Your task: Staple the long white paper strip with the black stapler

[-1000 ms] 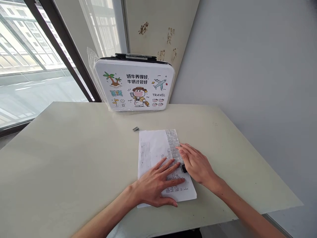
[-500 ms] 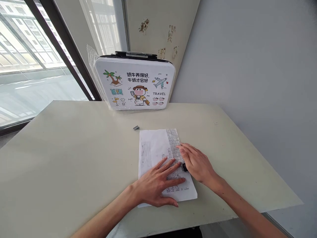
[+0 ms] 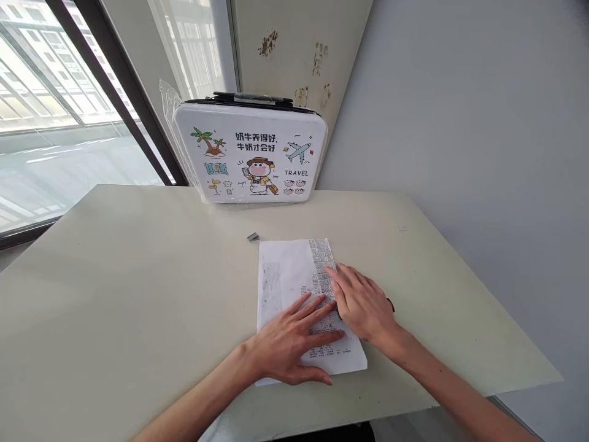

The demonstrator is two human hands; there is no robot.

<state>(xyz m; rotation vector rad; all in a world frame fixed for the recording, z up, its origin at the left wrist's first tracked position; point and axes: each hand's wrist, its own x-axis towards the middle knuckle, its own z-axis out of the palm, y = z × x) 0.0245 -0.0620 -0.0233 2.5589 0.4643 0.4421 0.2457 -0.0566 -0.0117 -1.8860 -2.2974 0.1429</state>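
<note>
A printed sheaf of paper (image 3: 288,264) lies on the table, its right side covered in dense small text. My left hand (image 3: 299,341) rests flat across its lower half with fingers spread. At the right edge of the paper, my right hand (image 3: 363,301) is closed over what looks like a small black stapler (image 3: 391,305). The palm and fingers hide most of it; a dark end with a bit of red shows beyond the knuckles. Just off the paper's top left corner lie small grey strips of staples (image 3: 253,236).
A white cartoon-printed case (image 3: 221,144) with a black handle, wrapped in clear plastic, stands at the back of the pale table (image 3: 138,276). A grey wall (image 3: 460,110) borders the right, a dark-framed window (image 3: 133,110) the left.
My right hand has turned slightly and pressed lower by the paper's edge. The stapler's black end near the paper is now more covered, while its other end shows. My left hand stays put.
</note>
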